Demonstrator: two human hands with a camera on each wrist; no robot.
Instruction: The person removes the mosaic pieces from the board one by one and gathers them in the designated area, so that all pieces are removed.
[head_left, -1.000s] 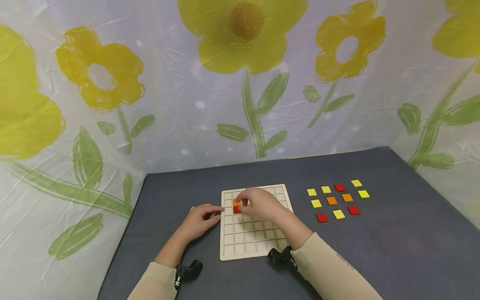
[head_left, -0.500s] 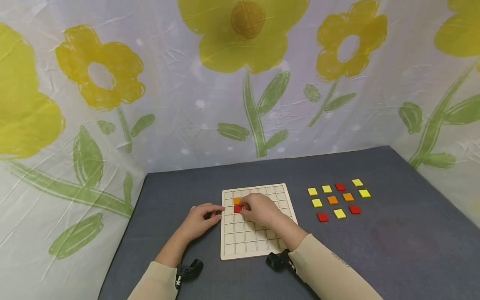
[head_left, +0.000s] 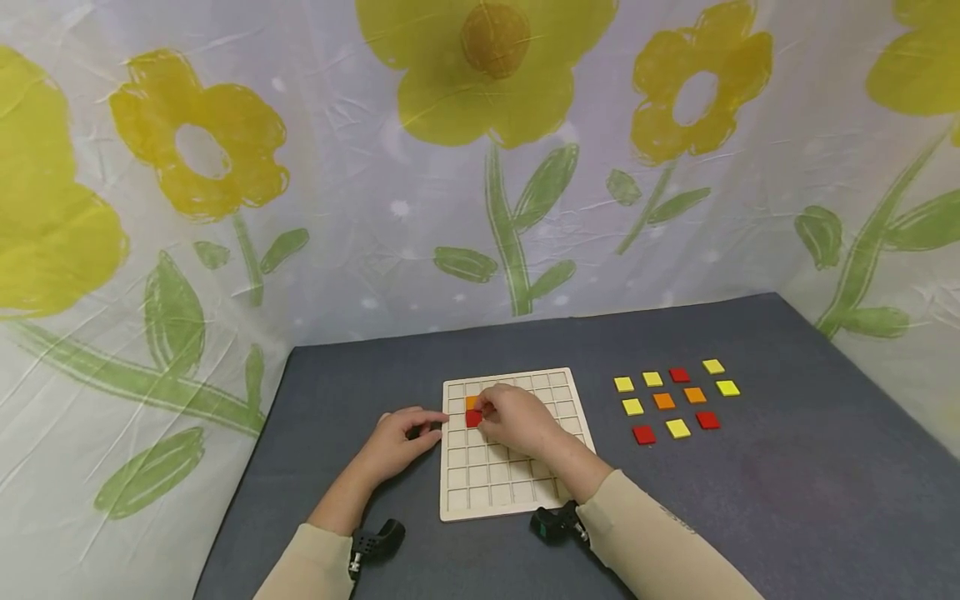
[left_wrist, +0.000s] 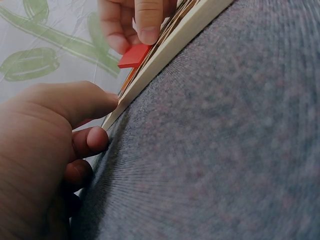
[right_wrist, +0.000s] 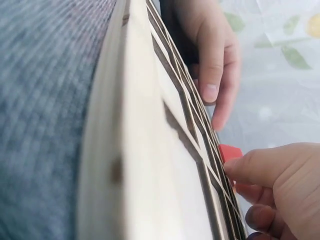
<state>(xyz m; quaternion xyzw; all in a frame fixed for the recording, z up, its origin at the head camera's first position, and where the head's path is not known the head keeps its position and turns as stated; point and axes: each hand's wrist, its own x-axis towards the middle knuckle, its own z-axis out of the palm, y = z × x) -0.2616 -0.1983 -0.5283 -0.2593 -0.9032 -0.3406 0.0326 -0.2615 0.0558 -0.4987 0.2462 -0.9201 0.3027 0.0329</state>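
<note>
A pale wooden grid board lies on the dark cloth-covered table. My right hand pinches a red square tile between thumb and fingers over the board's upper left part. In the left wrist view the red tile stands tilted above the grid; the right wrist view shows the thumb against the tile. An orange tile sits in the cell just behind it, partly covered by my fingers. With loosely bent fingers, my left hand touches the board's left edge.
Right of the board lie several loose tiles in loose rows: yellow, orange and red. A flower-printed curtain rises behind the table. Each wrist wears a black camera mount.
My right fingers have drawn back slightly to the right, off the orange tile, uncovering more of it before settling by the red tile. The left hand stays at the board's edge.
</note>
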